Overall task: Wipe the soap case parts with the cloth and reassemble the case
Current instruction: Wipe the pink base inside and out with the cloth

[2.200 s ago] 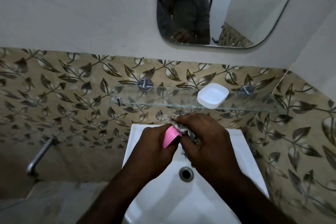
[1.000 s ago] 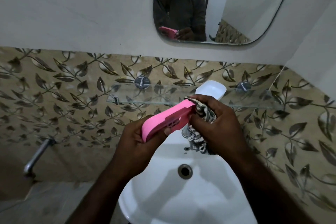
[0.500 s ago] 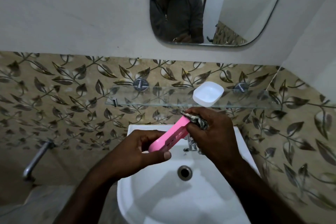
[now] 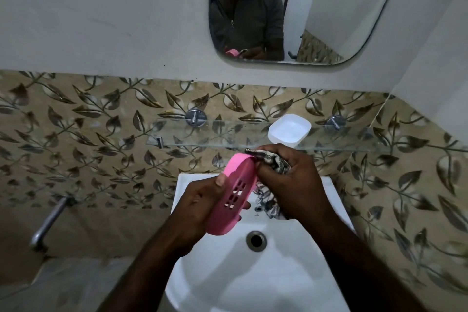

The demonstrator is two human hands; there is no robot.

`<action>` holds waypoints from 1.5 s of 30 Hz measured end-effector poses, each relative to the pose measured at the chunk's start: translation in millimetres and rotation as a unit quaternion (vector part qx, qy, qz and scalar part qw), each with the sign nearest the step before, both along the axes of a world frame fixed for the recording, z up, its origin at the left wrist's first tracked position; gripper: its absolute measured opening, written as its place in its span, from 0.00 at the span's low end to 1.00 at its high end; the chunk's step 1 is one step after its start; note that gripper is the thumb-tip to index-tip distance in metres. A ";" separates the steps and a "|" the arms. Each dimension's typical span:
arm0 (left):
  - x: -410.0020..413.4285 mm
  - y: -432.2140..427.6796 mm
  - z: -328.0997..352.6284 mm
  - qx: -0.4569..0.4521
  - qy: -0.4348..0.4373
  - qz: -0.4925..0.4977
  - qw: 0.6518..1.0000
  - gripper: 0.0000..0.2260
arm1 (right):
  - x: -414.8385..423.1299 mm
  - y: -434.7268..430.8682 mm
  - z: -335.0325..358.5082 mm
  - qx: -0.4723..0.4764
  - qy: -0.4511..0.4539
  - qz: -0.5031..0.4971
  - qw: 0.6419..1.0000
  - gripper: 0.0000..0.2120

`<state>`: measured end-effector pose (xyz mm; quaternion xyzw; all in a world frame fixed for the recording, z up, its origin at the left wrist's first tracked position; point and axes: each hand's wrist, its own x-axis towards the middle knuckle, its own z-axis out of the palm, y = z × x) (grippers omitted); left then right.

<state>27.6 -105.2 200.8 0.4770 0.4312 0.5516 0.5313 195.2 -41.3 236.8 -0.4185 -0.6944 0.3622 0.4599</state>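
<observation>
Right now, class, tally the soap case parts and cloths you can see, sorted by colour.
Pink soap case part: 1
White soap case part: 1
Dark-and-light patterned cloth: 1
Total: 3

left hand (image 4: 200, 206) grips pink tray (image 4: 231, 195), slotted, tilted over sink (image 4: 253, 278). right hand (image 4: 288, 182) holds patterned cloth (image 4: 274, 161) against tray's upper right edge; cloth end hangs below. white lid (image 4: 289, 130) on glass shelf (image 4: 202, 135). drain (image 4: 256, 240) below hands. mirror (image 4: 329, 7) above; tap (image 4: 50, 223) at left.
</observation>
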 end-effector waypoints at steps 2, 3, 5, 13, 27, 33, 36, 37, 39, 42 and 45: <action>1.2 0.9 0.9 -0.009 -0.065 0.002 0.998 0.32 | -0.3 2.8 -2.5 -0.051 0.026 0.009 0.998 0.07; 2.6 1.5 1.4 -0.009 -0.089 0.005 0.996 0.31 | -0.9 2.6 -4.1 -0.078 0.048 0.019 0.996 0.05; 6.4 3.2 1.6 -0.008 -0.104 0.016 0.994 0.30 | -3.3 1.6 -6.7 -0.120 0.103 0.026 0.987 0.09; 23.8 11.1 -11.2 -0.050 -0.168 0.062 0.983 0.13 | -13.2 -0.2 -15.3 -0.203 0.151 0.027 0.967 0.09; 16.2 27.1 -25.3 -0.084 -0.362 -0.019 0.928 0.30 | -13.3 2.3 4.6 0.076 -0.086 -0.055 0.992 0.15; 9.6 34.1 -20.2 -0.123 -0.383 -0.026 0.915 0.24 | -32.6 -26.5 -14.1 0.149 -0.226 0.051 0.961 0.17; 5.3 34.3 -20.3 -0.154 -0.362 -0.023 0.919 0.30 | -34.3 -32.0 -22.8 0.165 -0.254 0.076 0.950 0.19; 5.8 34.9 -20.8 -0.156 -0.356 -0.017 0.921 0.30 | -34.8 -26.1 -22.0 0.164 -0.248 0.057 0.953 0.19; 7.5 35.3 -22.2 -0.149 -0.348 -0.006 0.926 0.27 | -36.4 -12.6 -16.1 0.151 -0.224 0.006 0.963 0.18; 9.4 34.5 -20.5 -0.143 -0.347 -0.006 0.927 0.24 | -41.3 -5.7 -9.1 0.151 -0.224 -0.030 0.962 0.18; 2.8 34.0 -17.6 -0.153 -0.353 0.002 0.923 0.28 | -40.2 -21.6 -14.5 0.147 -0.236 0.023 0.960 0.18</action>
